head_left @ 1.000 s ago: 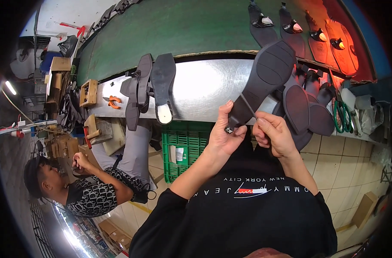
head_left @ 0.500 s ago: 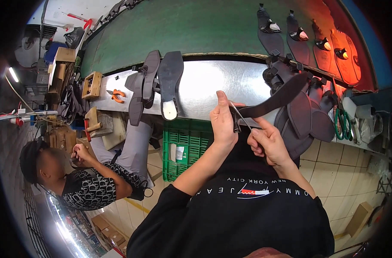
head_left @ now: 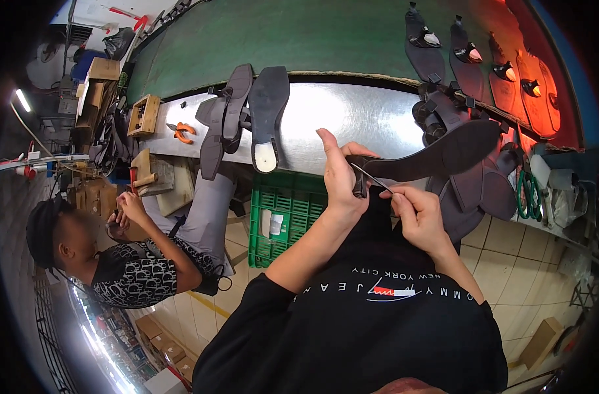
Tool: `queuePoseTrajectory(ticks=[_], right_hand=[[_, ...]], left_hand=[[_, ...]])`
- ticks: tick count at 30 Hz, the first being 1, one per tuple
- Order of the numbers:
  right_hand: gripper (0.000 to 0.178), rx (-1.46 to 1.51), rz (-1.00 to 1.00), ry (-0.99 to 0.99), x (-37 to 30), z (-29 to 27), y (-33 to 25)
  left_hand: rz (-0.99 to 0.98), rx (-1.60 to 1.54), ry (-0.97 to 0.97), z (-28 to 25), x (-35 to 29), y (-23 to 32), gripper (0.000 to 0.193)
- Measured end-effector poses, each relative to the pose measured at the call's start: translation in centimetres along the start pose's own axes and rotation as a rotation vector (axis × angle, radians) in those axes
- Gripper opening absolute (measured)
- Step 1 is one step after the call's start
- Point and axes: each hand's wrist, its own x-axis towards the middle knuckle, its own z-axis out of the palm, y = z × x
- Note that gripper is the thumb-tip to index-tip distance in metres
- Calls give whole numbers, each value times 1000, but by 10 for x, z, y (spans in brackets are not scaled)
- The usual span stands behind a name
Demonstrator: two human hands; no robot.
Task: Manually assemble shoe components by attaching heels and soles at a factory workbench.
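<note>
– Left hand (head_left: 345, 177) first: fingers curled round the heel end of a long, dark, curved shoe sole (head_left: 444, 156), thumb sticking up free of it. So partly closed, with a hold on the sole.

– Ok, and where's that sole exactly?

– Up in front of the person's body, toe end pointing right. From this angle it cuts across a shiny silver metal ledge (head_left: 322, 125), which runs along the near side of a big green-topped counter (head_left: 247, 49).

– What else is around, biggest stuff first?

– Open-sided green plastic crate (head_left: 260, 243) below the ledge, left of the hands. Heap of dark brown strappy sandals (head_left: 500, 190) to the right, partly behind the held sole. Left along the ledge, a flat black sole with a white heel patch (head_left: 270, 105), right beside some dark sandals stacked together (head_left: 211, 154). Then a small pale wooden box (head_left: 144, 115), green-handled scissors (head_left: 528, 197) over at far right, and orange-handled pliers (head_left: 183, 134) near the box.

– And the right hand (head_left: 416, 213)?

– Fingers folded in, thumb and forefinger pinching a thin grey metal rod (head_left: 376, 180). Its far end is up by the sole's heel; can't tell if it's touching.
</note>
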Motion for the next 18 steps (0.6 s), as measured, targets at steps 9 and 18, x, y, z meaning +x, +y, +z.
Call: queuePoseTrajectory(ticks=[9,18], right_hand=[[6,-189,-264,-259,-12,14,-12],[8,-332,-188,169,4,6,2]], left_hand=[[-132,-134,49,-11,11,-4,70],[-566,-405,-286,-5,14,-10,67]])
